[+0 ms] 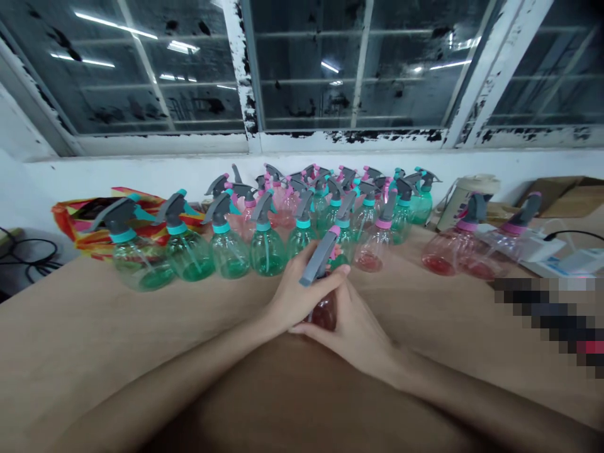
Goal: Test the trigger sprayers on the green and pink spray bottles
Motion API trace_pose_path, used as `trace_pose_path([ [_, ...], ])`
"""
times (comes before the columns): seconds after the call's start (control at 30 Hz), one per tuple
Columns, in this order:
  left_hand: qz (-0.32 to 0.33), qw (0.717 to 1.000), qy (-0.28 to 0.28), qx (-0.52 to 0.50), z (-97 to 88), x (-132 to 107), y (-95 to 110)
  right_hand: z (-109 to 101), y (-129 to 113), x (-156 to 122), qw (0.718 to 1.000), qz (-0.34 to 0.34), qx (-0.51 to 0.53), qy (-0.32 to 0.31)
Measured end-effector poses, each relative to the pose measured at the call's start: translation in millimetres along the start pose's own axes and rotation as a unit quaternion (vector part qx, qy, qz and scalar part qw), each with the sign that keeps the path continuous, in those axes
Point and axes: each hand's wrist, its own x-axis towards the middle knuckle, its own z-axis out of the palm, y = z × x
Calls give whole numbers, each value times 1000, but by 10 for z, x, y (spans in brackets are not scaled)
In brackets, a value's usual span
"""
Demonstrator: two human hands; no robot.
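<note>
Between my hands at the middle of the table is a pink spray bottle (pixel 324 313) with a grey trigger head and a pink nozzle tip. My left hand (pixel 293 290) is closed around its neck and head from the left. Around the lower body, from the right, wraps my right hand (pixel 357 328), its thumb across the near side. Fingers cover the bottle's collar and much of its body. Just behind stands a row of green spray bottles (pixel 267 251) with turquoise collars. A pink-collared spray bottle (pixel 371 248) is to the right of that row.
More pink and green spray bottles crowd toward the wall. Two pink ones (pixel 441 251) stand at the right, near a power strip (pixel 542 248) and a beige jug (pixel 467 195). A colourful bag (pixel 70 220) lies at back left; a cardboard box (pixel 573 195) sits at back right.
</note>
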Motion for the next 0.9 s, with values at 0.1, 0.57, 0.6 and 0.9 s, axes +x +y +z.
trace_pose_path([
  [0.1, 14, 1000, -3, -2, -20, 15, -22, 49, 8, 49, 1000, -2, -12, 22],
  [0.57, 58, 971, -159, 168, -107, 35, -298, -572, 535, -303, 994, 75, -61, 41],
  [0.6, 60, 959, -158, 229, -89, 22, -357, -661, 616, -354, 992, 87, -71, 48],
  [0.9, 60, 906, -141, 394, 79, -110, -791, -1415, 1188, -509, 974, 91, -192, 80],
])
